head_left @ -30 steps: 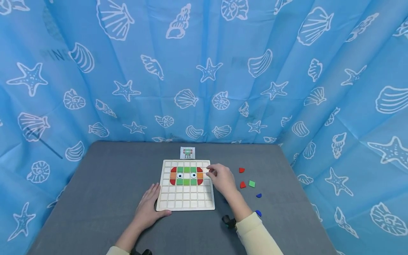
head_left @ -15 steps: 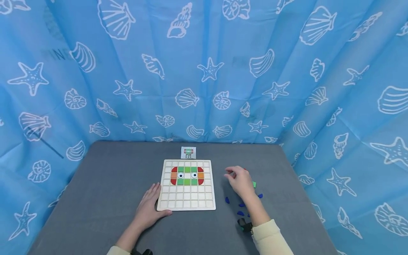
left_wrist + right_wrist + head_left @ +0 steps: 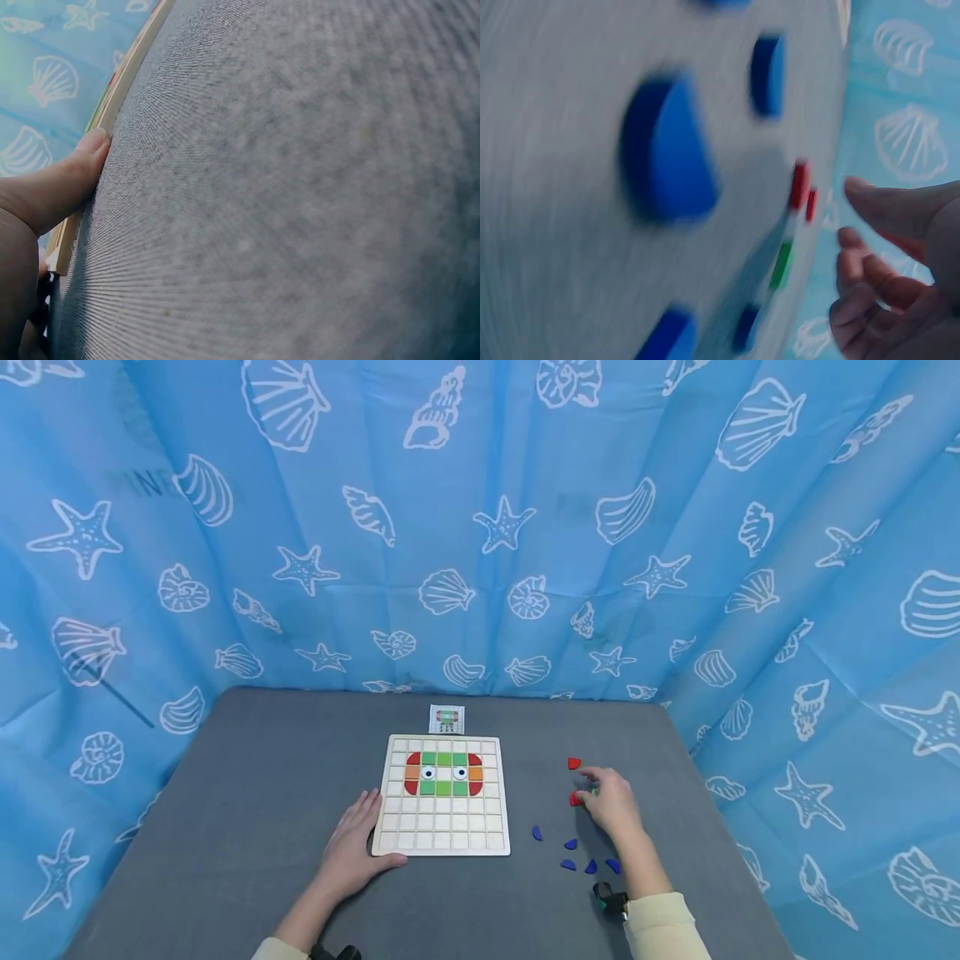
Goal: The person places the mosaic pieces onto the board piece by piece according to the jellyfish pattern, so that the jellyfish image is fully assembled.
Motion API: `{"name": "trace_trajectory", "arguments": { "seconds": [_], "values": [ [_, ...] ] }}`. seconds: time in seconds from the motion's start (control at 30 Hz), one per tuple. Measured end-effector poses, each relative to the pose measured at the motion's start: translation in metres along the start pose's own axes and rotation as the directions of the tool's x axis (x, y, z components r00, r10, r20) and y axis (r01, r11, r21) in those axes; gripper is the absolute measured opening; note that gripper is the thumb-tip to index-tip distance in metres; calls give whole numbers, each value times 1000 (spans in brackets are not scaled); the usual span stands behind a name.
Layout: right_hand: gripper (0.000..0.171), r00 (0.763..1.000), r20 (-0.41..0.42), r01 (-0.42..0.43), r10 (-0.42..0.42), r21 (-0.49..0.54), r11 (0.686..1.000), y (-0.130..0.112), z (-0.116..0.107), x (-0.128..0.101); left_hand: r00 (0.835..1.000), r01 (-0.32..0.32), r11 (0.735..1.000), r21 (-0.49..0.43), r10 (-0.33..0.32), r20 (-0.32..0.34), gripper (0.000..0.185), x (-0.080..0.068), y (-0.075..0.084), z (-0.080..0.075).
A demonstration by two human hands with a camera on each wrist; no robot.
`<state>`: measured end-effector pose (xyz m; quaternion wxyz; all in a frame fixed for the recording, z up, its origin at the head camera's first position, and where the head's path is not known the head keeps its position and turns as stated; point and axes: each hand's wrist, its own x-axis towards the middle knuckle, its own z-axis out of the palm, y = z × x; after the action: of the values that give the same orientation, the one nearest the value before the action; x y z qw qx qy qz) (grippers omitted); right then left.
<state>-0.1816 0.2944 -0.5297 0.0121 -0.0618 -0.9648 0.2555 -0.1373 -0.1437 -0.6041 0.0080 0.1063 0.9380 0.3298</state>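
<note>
A wooden grid board (image 3: 442,839) lies mid-table, with red, green and orange tiles and two eye tiles forming a face in its upper rows. My left hand (image 3: 358,839) rests flat on the grey table (image 3: 247,793) at the board's front left corner. In the left wrist view, its thumb (image 3: 67,184) touches the board edge (image 3: 112,112). To the board's right, my right hand (image 3: 592,793) hovers with loosely spread fingers beside a red piece (image 3: 575,799) and a green piece (image 3: 782,262). It holds nothing I can see.
Another red piece (image 3: 573,763) lies farther back. Several blue pieces (image 3: 572,844) are scattered in front of the right hand. A small picture card (image 3: 447,719) lies behind the board. Blue shell-print cloth (image 3: 480,527) walls in the table.
My right hand has left the board's right edge and moved right to the loose red and green pieces. The left hand has stayed put.
</note>
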Motion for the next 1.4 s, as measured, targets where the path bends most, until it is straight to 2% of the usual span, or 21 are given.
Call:
{"name": "trace_trajectory", "arguments": {
  "seconds": [0.13, 0.27, 0.43, 0.7, 0.93, 1.23, 1.4],
  "values": [
    [46, 994, 67, -80, 84, -56, 995, 21, -6, 1, 1000, 2, 1000, -10, -2, 22, 122, 1, 3, 1],
    [37, 987, 113, -115, 119, -35, 993, 31, -7, 4, 999, 13, 1000, -16, -12, 31, 122, 1, 2, 1],
    [27, 990, 107, -90, 90, -10, 996, 32, -6, 7, 1000, 13, 1000, -11, -13, 14, 122, -1, 0, -1],
    [33, 1000, 31, 1, 0, -38, 999, 27, -4, 3, 999, 24, 1000, -11, -24, 30, 123, -1, 0, -1],
    [29, 991, -63, 118, -119, -15, 993, 3, -4, -4, 999, 32, 999, -11, -31, 29, 123, 0, 2, -1],
    [26, 959, -96, 268, -265, 17, 963, -44, 12, -12, 998, 44, 999, -24, -42, 46, 122, 0, 5, -3],
    [24, 946, -101, 314, -309, 29, 949, -73, 24, -16, 998, 46, 999, -18, -45, 45, 122, -1, 7, -3]
  ]
}}
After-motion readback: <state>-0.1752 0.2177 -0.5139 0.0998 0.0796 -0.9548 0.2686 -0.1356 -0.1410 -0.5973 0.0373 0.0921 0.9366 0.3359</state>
